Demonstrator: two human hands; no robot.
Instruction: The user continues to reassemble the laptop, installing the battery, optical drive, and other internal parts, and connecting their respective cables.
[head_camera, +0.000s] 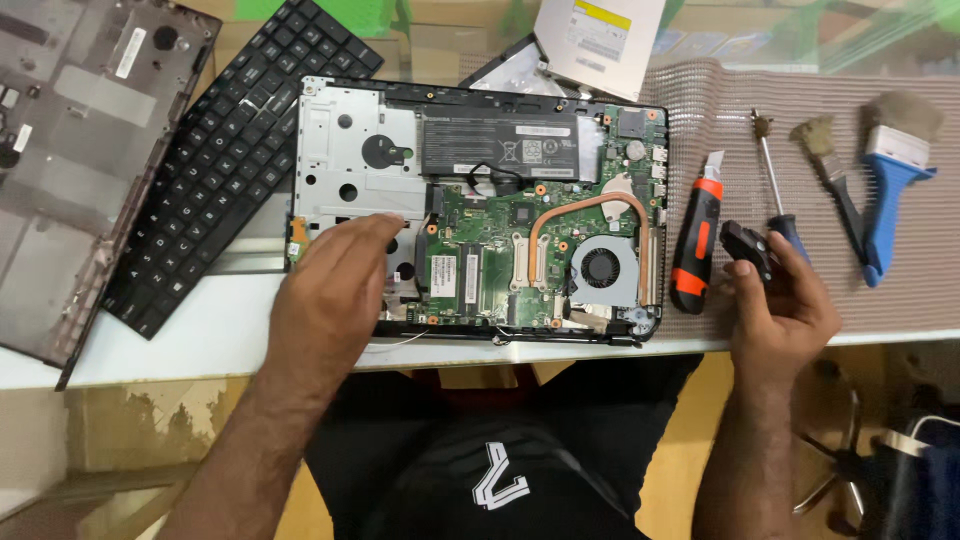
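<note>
Left hand (335, 290) flat, fingers spread, on opened laptop (480, 210) left half; nothing gripped. Right hand (785, 305) clear of laptop's right end, pinching small black part (747, 247), possibly a clip. Laptop lies crosswise on desk (230, 320); left hand nearer.

Detached keyboard (225, 150) lying slantwise far left, overlapping grey cover (75, 150). Optical drive (598, 40) at far edge. On ribbed mat (800, 120), right: orange knife (697, 235), screwdriver (772, 180), two brushes, small (832, 170) and blue-handled (893, 175).
</note>
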